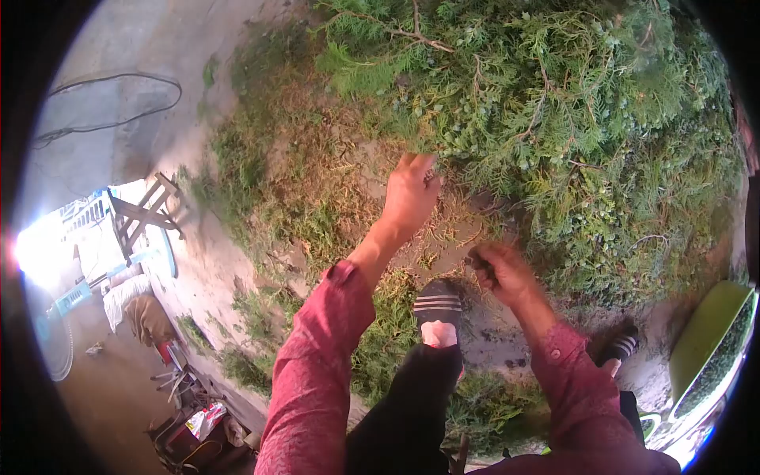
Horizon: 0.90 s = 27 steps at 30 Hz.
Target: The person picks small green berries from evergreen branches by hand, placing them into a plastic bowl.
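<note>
My left hand (412,190) reaches over the floor at the edge of a large heap of green conifer branches (546,119). Its fingers are curled together near the sprigs, and whatever they may hold is too small to name. To the right and lower, my right hand (500,271) is closed, thumb and fingers pressed together, with dark bits at the fingertips that I cannot make out. Dry brown and yellow-green scraps (317,158) are strewn beside the left hand. Between my forearms shows a foot in a striped black sandal (438,299).
A green basin (708,344) with small green material stands at the lower right. On the left are a wooden stool (146,212), a fan (54,344), a black cable (119,123) and piled cloths (146,318). Loose sprigs (491,404) lie around my feet.
</note>
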Tool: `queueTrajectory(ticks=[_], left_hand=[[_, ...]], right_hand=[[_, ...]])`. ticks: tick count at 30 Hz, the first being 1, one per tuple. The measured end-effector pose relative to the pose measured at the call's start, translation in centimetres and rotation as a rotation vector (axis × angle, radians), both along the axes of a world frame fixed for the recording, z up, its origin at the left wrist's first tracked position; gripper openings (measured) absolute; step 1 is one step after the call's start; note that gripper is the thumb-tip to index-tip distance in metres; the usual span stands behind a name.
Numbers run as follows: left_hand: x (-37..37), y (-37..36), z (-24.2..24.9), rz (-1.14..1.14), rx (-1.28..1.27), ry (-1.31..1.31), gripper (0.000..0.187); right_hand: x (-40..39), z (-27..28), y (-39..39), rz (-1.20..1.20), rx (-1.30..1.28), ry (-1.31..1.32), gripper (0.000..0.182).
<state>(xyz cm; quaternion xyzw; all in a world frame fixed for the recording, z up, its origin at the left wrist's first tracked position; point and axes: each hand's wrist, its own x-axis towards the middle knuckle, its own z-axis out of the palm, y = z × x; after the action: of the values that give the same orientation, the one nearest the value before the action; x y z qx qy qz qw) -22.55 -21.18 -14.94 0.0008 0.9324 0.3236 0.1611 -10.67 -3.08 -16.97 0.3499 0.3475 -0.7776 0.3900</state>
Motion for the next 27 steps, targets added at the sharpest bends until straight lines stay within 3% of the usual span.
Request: queueTrajectory(ticks=[4, 8, 11, 14, 16, 21, 25, 27], left_hand=[[-1.2, -0.3, -2.8, -0.046, -0.205, 0.096, 0.040], [-1.8, 0.4, -2.4, -0.011, -0.188, -0.016, 0.038], [-1.7, 0.9, -2.4, 0.020, -0.143, -0.105, 0.036], [-1.1, 0.2, -1.8, -0.023, -0.097, 0.001, 0.030], [-0.1, 0.0, 0.1, 0.144, -0.014, -0.256, 0.026], [4.7, 0.9, 1.1, 0.049, 0.181, -0.347, 0.024], [6.2, 2.1, 2.0, -0.061, 0.183, -0.327, 0.025], [6.2, 2.2, 2.8, -0.015, 0.288, -0.522, 0.024]], right_hand=[[0.9, 1.0, -0.4, 0.069, 0.031, -0.009, 0.017], [1.3, -0.3, -0.1, 0.076, -0.008, 0.027, 0.017], [1.4, -0.6, 0.6, 0.114, 0.045, 0.056, 0.019], [1.2, -0.3, 1.5, 0.096, 0.039, 0.058, 0.021], [1.0, 0.0, 1.9, 0.058, -0.005, 0.047, 0.022], [-0.8, -0.2, 0.7, -0.195, -0.151, 0.060, 0.033], [-1.9, -1.4, -0.2, -0.160, -0.196, 0.080, 0.033], [-2.0, -0.5, -0.5, -0.195, -0.202, 0.078, 0.031]])
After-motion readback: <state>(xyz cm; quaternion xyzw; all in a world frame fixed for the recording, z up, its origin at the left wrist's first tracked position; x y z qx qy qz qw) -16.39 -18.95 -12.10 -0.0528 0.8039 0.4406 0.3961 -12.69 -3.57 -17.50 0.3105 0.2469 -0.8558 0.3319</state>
